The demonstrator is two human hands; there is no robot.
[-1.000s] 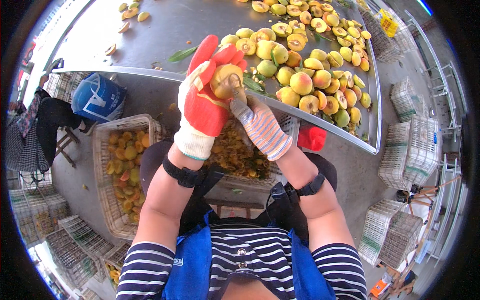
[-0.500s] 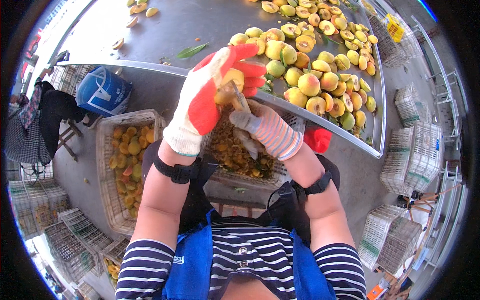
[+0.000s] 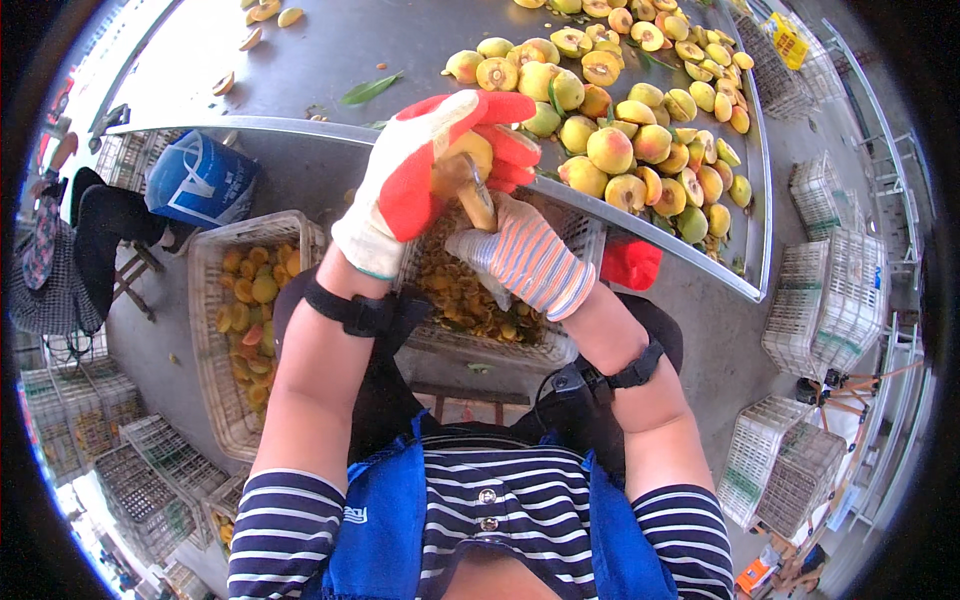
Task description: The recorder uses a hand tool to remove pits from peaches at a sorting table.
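- Left hand (image 3: 420, 165), in a white glove with red palm and fingers: wrapped around a yellow peach (image 3: 466, 158), held above the near edge of the metal table (image 3: 300, 60).
- Right hand (image 3: 525, 255), in a striped glove: closed on a small tool (image 3: 476, 200) whose tip meets the peach from below.
- Crate of pits and scraps (image 3: 470, 300): directly beneath both hands.
- Crate of peach halves (image 3: 250, 310): on the floor to the left.
- Heap of whole peaches (image 3: 640, 140): on the table, just right of the hands.
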